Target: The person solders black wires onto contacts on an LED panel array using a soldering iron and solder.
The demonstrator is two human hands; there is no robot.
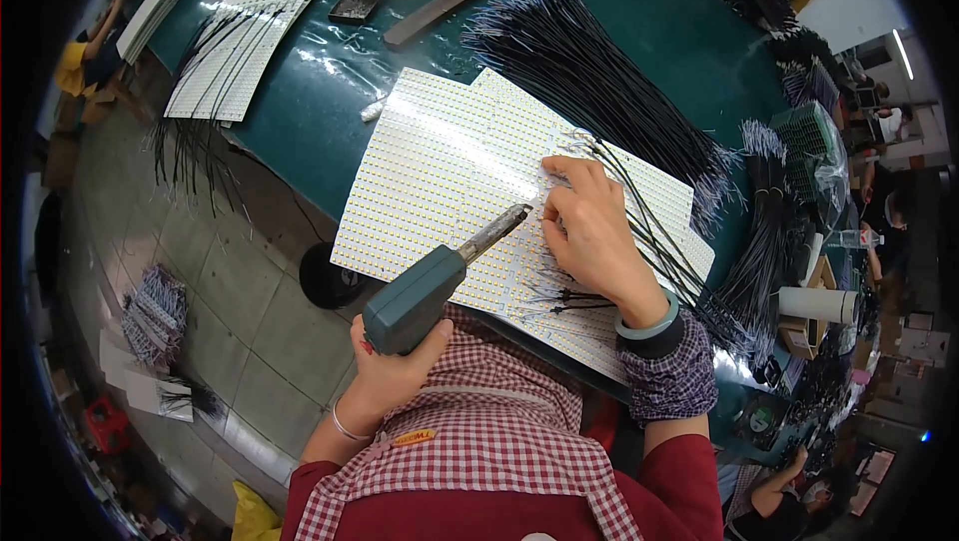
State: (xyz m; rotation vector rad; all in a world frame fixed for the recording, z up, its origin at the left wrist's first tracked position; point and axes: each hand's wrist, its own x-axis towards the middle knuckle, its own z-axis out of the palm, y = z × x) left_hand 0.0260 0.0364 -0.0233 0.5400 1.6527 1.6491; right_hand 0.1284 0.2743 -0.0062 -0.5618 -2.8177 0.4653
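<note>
Left hand (400, 369) clamps a soldering gun (415, 301); right hand (591, 231) curls over white boards (430, 171) beside black wires (717, 313), its grip unclear.

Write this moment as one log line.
left hand: holds green gun-shaped tool; right hand: over dotted white board; beyond board: black wire bundle
</note>
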